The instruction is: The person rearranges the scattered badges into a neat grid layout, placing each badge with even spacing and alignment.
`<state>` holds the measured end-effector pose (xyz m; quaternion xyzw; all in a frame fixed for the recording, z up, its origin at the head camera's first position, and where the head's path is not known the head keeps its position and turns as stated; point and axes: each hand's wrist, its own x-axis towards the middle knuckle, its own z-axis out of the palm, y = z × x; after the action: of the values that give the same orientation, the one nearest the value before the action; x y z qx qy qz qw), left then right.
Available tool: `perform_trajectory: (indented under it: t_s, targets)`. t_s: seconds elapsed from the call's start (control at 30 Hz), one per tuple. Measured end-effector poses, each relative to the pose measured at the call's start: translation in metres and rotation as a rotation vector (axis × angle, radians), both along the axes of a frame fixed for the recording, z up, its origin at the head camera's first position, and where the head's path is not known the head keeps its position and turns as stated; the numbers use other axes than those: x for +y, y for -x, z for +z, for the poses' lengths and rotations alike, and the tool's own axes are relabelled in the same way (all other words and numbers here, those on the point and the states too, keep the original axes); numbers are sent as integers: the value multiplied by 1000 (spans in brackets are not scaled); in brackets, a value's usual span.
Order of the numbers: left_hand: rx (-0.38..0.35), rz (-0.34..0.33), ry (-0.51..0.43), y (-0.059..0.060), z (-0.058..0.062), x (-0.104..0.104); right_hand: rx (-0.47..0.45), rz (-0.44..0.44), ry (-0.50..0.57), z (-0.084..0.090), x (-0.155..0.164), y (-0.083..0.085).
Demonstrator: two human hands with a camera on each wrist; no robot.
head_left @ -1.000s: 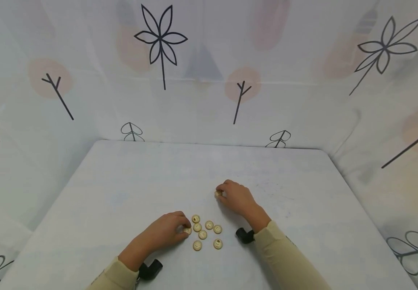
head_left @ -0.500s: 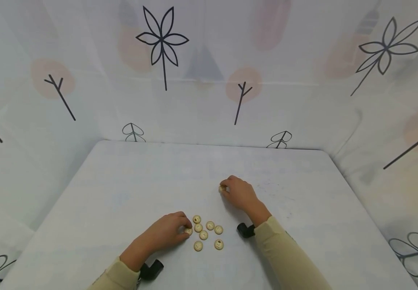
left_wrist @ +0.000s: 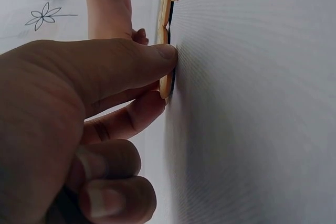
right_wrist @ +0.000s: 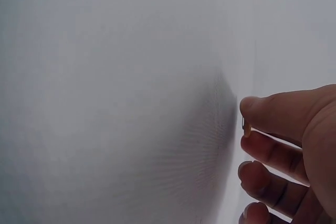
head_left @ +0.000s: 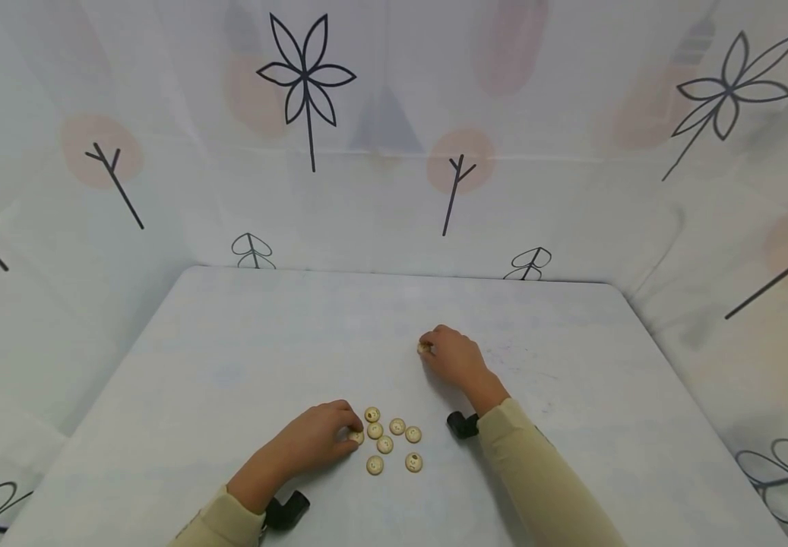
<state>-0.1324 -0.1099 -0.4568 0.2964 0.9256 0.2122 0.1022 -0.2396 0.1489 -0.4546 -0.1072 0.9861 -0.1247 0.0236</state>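
Wooden disc (head_left: 424,348) sits pinched in the right grip (head_left: 454,357) — left grip (head_left: 318,437) pinches another disc (head_left: 356,437).

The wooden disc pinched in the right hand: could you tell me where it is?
In the head view the wooden disc sits at the fingertips of the right hand, mid-table, apart from the cluster of discs beside the left hand.

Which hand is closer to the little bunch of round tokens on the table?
Left. The left hand lies right beside the bunch of round tokens, pinching the token at its edge. The right hand is farther up the table, holding one separate token.
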Motion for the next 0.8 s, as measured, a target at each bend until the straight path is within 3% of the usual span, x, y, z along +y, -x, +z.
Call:
perform_trajectory:
  t_s: [0.8]
  targets:
    - [8,2,5,-1,-2,-1,-41,-47,50,0,2,7]
